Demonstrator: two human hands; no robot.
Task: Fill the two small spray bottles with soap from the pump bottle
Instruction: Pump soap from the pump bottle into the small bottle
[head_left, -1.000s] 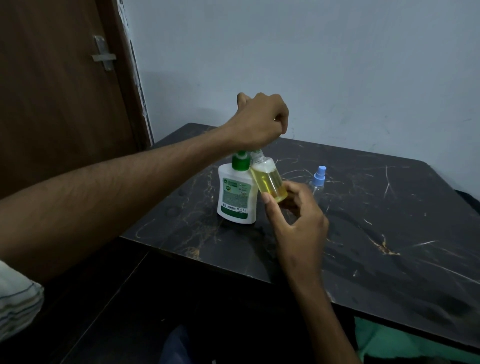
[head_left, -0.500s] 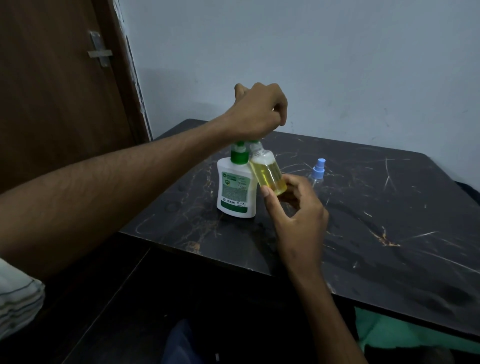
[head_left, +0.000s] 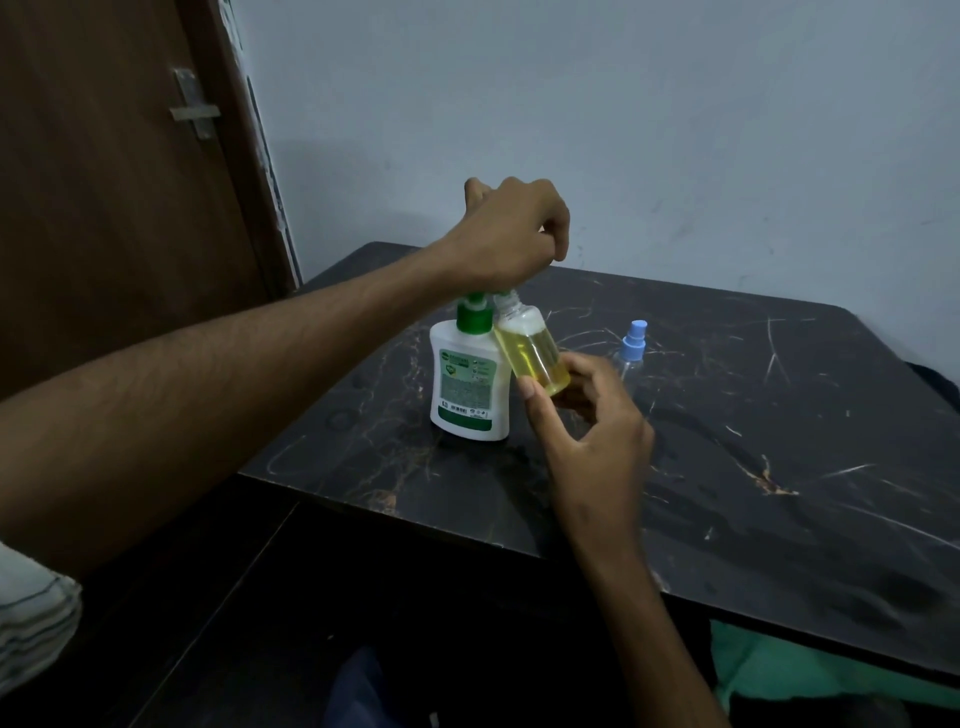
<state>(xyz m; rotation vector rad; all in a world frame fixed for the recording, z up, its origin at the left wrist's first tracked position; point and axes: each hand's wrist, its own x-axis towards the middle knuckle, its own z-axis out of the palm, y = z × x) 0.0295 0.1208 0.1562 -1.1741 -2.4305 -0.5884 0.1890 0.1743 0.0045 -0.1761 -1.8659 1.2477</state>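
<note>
Dark table (head_left: 727, 467) right side bare, left hand (head_left: 511, 234) curled over pump bottle (head_left: 467, 384) – right hand (head_left: 587, 426) fingers holding spray bottle (head_left: 530, 348)

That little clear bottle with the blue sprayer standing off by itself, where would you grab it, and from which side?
Probably round its clear body, just below the blue spray cap, on the small clear spray bottle with the blue cap. It stands upright on the dark marble-patterned table, so a grip from its open right side looks easiest; the right hand blocks its left side.
</note>
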